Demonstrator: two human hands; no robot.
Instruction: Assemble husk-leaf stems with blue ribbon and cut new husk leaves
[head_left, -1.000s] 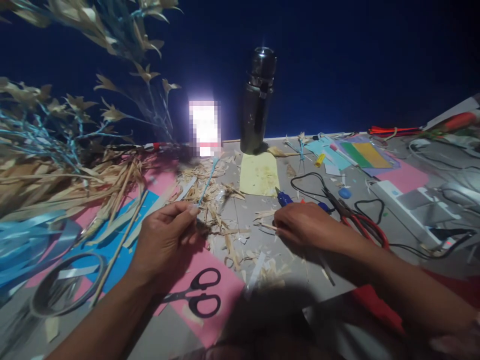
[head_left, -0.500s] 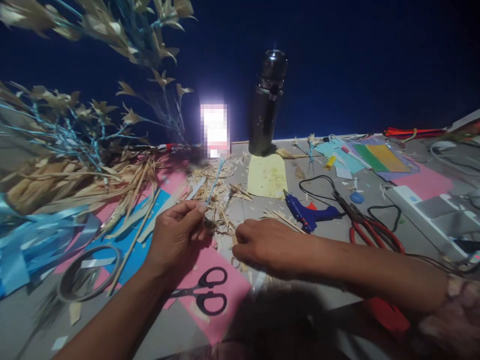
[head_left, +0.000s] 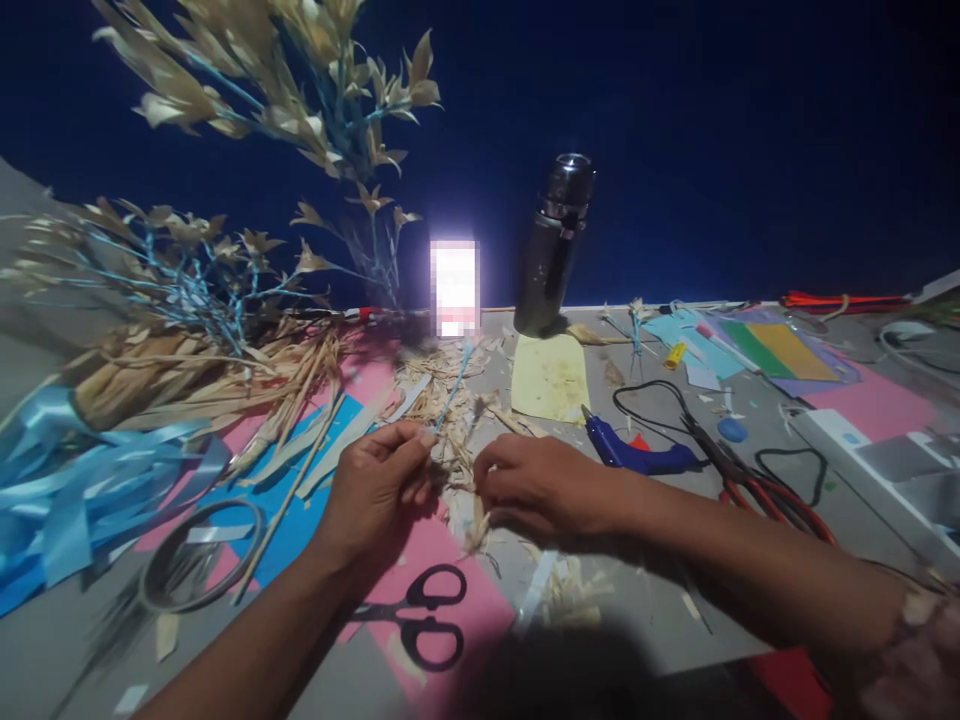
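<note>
Our right hand (head_left: 536,487) curls over husk scraps (head_left: 457,450); we cannot tell its hold. Our left hand (head_left: 382,482), forearm (head_left: 285,595) covering the tips of the scissors (head_left: 395,611), pinches a blue stem (head_left: 454,388) between thumb and finger, lower end hidden.

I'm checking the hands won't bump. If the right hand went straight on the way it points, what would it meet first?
Most likely the left hand, across a gap from the right hand. Pale scraps lie in that gap; depth is unclear, so it might brush those first.
</note>
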